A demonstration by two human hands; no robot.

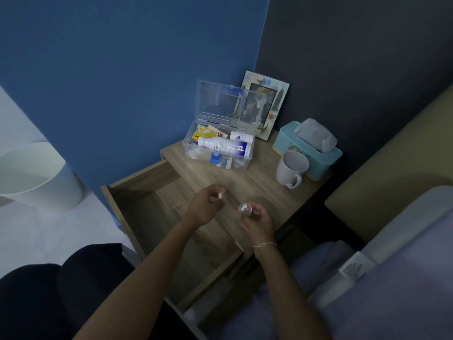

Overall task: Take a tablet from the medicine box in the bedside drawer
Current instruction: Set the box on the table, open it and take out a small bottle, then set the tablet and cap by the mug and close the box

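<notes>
The bedside counter [259, 182] and its open drawer [147, 177] show a matt wood-grain finish, pale brown, with visible streaking. The medicine box [241, 165] is clear, smooth plastic with a blue plastic latch [215, 158]; its raised lid [208, 99] is equally transparent. Inside lies a white bottle [224, 146], glossy plastic with a printed paper label. The mug [291, 171] looks like smooth white glazed ceramic. The tissue box [289, 141] has a smooth turquoise surface; the tissue [316, 134] is soft, creased paper. The small vial [245, 209] in the right hand [257, 218] is clear and glossy.
</notes>
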